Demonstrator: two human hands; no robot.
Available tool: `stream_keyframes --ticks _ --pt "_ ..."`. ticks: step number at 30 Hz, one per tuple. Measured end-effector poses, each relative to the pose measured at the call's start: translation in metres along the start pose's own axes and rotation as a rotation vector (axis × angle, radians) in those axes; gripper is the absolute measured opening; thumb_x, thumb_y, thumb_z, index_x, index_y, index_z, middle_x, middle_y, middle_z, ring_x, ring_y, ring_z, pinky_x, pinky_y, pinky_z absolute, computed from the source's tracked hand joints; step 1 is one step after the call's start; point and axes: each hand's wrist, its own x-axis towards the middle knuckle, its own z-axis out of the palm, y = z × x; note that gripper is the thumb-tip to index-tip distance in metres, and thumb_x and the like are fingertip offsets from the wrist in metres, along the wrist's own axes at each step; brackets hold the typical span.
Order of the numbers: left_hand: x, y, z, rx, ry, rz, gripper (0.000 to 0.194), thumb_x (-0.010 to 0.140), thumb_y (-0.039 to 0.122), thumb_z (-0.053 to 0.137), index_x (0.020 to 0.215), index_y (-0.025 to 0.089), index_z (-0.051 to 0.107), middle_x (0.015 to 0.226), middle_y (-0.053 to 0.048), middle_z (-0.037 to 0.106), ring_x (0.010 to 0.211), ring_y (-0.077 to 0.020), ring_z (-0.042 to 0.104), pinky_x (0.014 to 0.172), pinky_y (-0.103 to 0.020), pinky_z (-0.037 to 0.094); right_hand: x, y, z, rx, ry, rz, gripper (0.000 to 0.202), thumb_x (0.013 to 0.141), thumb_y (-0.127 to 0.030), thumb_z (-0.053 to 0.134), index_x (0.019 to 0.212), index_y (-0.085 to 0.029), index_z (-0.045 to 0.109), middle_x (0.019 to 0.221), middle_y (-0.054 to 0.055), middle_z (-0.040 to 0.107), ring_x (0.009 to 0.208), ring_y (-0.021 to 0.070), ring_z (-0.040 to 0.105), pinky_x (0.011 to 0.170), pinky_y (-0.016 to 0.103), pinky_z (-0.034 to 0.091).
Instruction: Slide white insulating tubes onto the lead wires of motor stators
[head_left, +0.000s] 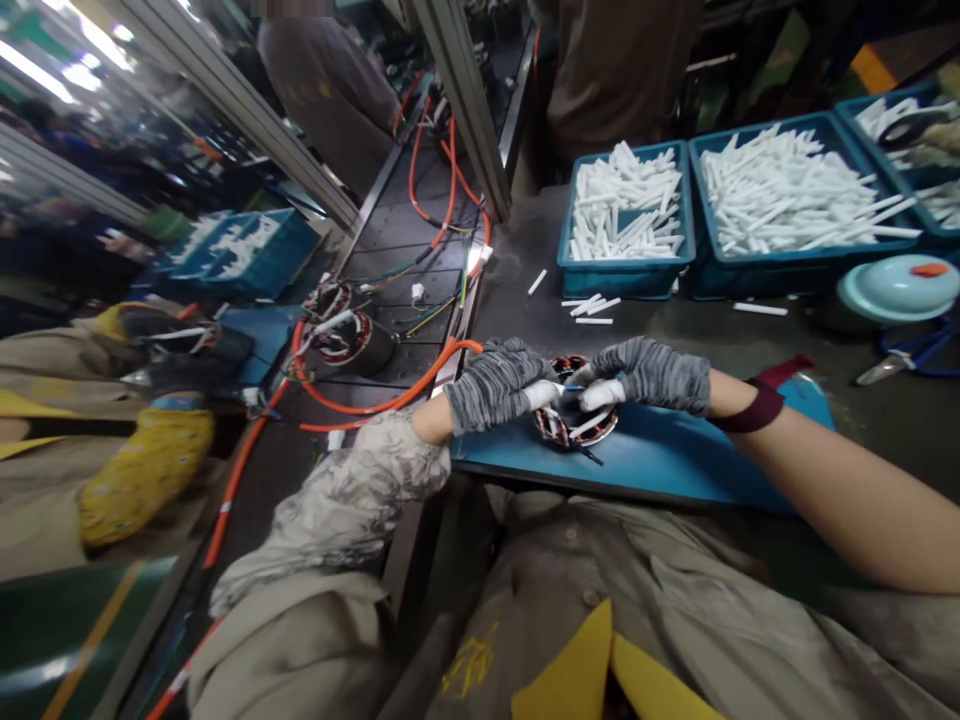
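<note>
A round motor stator point(551, 428) with copper windings stands on a blue mat point(675, 450) in front of me. Over its top, my left hand point(499, 385), in a grey striped glove with white fingertips, pinches a thin blue wire point(571, 388). From the other side, my right hand point(645, 375), gloved alike, closes its fingers on the same wire. The fingertips of both hands nearly meet. A white sleeve tube point(589, 424) lies slantwise on the stator, and a short black lead point(589, 455) sticks out at its front.
Blue bins point(626, 270) of white tubes stand at the back right, with loose tubes point(598, 306) before them. A lidded cup point(896, 290) and blue-handled cutters point(892, 365) lie right. Leftward are another stator point(356, 345), an orange hose point(375, 408) and a co-worker's yellow sleeve point(150, 465).
</note>
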Motion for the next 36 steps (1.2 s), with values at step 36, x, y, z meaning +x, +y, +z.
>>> stream_keyframes --ticks 36 --pt "0.045 0.028 0.002 0.183 -0.170 -0.045 0.038 0.090 0.051 0.066 0.100 0.017 0.079 0.090 -0.009 0.074 0.090 -0.0249 0.064 0.087 -0.039 0.048 -0.044 0.025 0.007 -0.359 0.408 -0.283 0.038 0.086 -0.059 0.068 0.094 -0.023 0.077 0.089 0.007 0.074 0.084 0.0242 0.067 0.080 0.037 0.051"
